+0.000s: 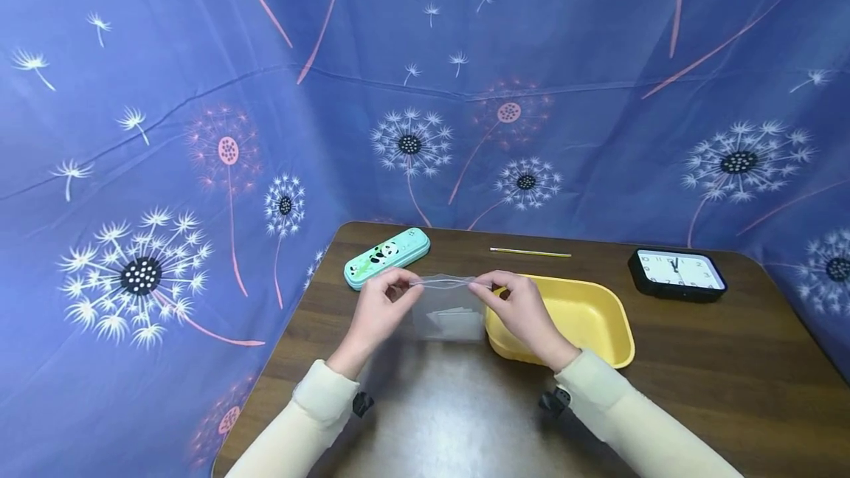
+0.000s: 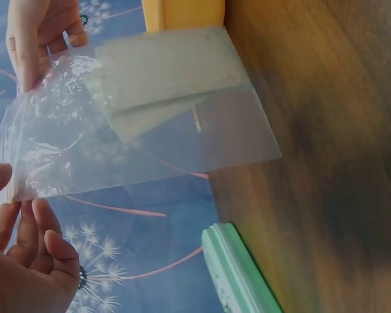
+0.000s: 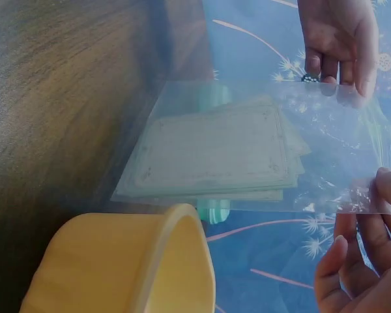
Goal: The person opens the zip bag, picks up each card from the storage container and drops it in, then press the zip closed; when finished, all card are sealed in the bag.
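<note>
A clear plastic zip bag [image 1: 448,316] hangs upright between my two hands, above the table. My left hand [image 1: 384,305] pinches one top corner between thumb and fingers, and my right hand [image 1: 521,308] pinches the other. The bag's mouth runs as a narrow strip from one hand to the other. Inside lie several pale paper cards [image 3: 215,147], stacked unevenly toward the bottom; the right wrist view shows a thin printed border on the front one. Through the left wrist camera the cards [image 2: 173,68] look plain and slightly fanned.
A yellow plastic basin [image 1: 598,316] stands just right of the bag, partly behind my right hand. Behind my left hand lies a mint pencil case [image 1: 387,257] with a panda. A pencil [image 1: 531,252] lies farther back, and a black-framed clock [image 1: 677,275] sits at the right.
</note>
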